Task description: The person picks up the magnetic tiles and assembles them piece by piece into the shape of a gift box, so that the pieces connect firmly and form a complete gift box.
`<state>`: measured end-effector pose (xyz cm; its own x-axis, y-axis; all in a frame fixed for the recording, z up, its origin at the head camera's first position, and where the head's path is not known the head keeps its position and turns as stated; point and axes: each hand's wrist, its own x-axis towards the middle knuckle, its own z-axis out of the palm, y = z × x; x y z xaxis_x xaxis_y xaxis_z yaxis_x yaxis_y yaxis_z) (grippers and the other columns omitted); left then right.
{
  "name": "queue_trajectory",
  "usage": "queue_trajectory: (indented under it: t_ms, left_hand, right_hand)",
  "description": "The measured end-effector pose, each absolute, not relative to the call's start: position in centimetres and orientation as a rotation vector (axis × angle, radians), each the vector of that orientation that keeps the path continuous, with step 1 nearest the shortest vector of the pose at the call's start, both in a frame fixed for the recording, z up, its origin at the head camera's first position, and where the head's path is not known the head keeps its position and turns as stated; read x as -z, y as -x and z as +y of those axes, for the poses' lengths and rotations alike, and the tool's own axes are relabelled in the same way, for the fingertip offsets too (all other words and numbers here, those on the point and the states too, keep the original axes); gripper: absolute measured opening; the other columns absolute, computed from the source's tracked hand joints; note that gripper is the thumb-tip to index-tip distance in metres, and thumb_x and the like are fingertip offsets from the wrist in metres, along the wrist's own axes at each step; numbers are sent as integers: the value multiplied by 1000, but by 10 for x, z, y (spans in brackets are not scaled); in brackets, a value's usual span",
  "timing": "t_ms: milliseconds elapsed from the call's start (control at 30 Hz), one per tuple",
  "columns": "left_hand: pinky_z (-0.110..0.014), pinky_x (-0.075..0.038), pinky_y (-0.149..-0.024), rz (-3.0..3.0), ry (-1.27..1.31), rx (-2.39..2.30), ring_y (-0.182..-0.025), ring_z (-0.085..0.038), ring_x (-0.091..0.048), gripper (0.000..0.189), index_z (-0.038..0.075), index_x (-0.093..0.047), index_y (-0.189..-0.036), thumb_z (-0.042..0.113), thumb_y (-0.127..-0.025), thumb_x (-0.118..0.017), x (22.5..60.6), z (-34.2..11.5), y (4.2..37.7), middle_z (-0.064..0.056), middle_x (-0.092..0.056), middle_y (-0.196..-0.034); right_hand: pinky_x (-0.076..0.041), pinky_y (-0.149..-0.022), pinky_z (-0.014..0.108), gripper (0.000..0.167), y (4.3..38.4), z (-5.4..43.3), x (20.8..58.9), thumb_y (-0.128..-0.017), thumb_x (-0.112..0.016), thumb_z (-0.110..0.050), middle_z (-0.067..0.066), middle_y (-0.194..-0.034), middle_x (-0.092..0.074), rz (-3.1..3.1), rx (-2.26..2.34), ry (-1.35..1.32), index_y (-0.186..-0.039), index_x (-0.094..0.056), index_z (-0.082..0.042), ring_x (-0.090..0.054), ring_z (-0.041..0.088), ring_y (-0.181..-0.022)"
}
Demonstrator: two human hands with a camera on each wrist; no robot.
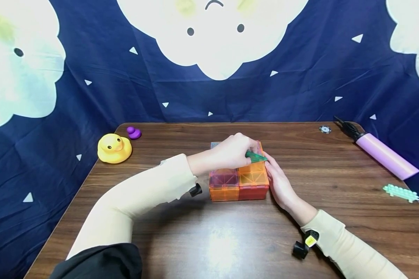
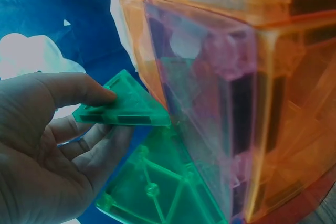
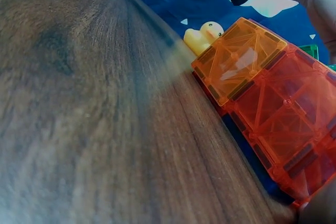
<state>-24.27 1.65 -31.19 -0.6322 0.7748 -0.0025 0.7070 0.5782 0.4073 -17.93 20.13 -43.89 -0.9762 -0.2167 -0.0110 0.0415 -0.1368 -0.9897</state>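
Observation:
A box-like block of translucent magnetic tiles point(image 1: 253, 174), in orange, red and purple, stands on the table. Above its right half, my left hand point(image 1: 230, 152) pinches a green triangular magnetic tile point(image 1: 255, 157) between thumb and fingers. The left wrist view shows this green tile point(image 2: 126, 103) with one corner close to a purple upright tile point(image 2: 202, 93); a second green triangle point(image 2: 165, 179) is below it. My right hand point(image 1: 280, 185) lies along the block's right side, fingers extended and touching it. In the right wrist view, orange and red tiles point(image 3: 286, 103) form the near wall.
A yellow duck point(image 1: 114, 149) and a small purple duck point(image 1: 134, 133) sit at the back left. Toward the right are a poker chip point(image 1: 325, 129), a pink cylinder with a black cord point(image 1: 386, 155) and a mint-green toy point(image 1: 401, 192). A blue curtain point(image 1: 209, 97) hangs behind the table.

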Motion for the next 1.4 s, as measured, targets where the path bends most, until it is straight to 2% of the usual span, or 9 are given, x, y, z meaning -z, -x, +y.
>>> queue_trajectory:
  t_ms: [233, 367, 567, 800, 1067, 1400]
  left_hand:
    - [-23, -41, -61, 2648, -1209, -492, -69, -13, -52, 12, 13, -72, -101, 10, -90, -73, 316, 17, 245, 1, -62, -77]
    - [-23, -38, -58, 2638, -1181, -493, -66, -13, -50, 12, 13, -71, -101, 10, -90, -73, 315, 17, 247, 0, -59, -74]
    - [-23, -43, -62, 2621, -1174, -495, -70, -13, -54, 12, 13, -72, -101, 10, -89, -73, 315, 17, 250, 0, -65, -80]
    - [-26, -50, -76, 2611, -1149, -490, -86, -13, -61, 11, 14, -72, -99, 11, -89, -74, 313, 17, 252, 2, -70, -94]
    - [-27, -50, -78, 2588, -1176, -484, -86, -14, -61, 14, 14, -72, -105, 14, -91, -74, 310, 17, 254, 3, -70, -97]
    - [-28, -51, -86, 2575, -1175, -508, -95, -12, -63, 18, 13, -71, -108, 15, -91, -74, 312, 15, 259, 0, -72, -102]
  right_hand:
    - [-40, -103, 21, 57, 179, 200, 438, -113, -27, -32, 13, -161, -28, 1936, 2240, 183, -164, -14, -12, -35, 21, -140]
    - [-39, -104, 21, 57, 180, 200, 437, -113, -27, -33, 12, -162, -27, 1940, 2239, 176, -164, -14, -12, -31, 24, -144]
    - [-39, -104, 21, 57, 179, 201, 438, -113, -28, -34, 12, -162, -27, 1940, 2238, 172, -164, -15, -13, -32, 23, -143]
    - [-40, -103, 21, 57, 179, 201, 437, -113, -29, -33, 13, -161, -28, 1935, 2242, 173, -164, -15, -12, -39, 16, -137]
    - [-40, -103, 21, 57, 180, 201, 437, -113, -28, -32, 13, -161, -28, 1928, 2243, 176, -164, -15, -12, -37, 20, -139]
    - [-40, -103, 21, 57, 180, 201, 438, -113, -29, -32, 12, -161, -28, 1927, 2246, 163, -164, -16, -12, -36, 20, -140]
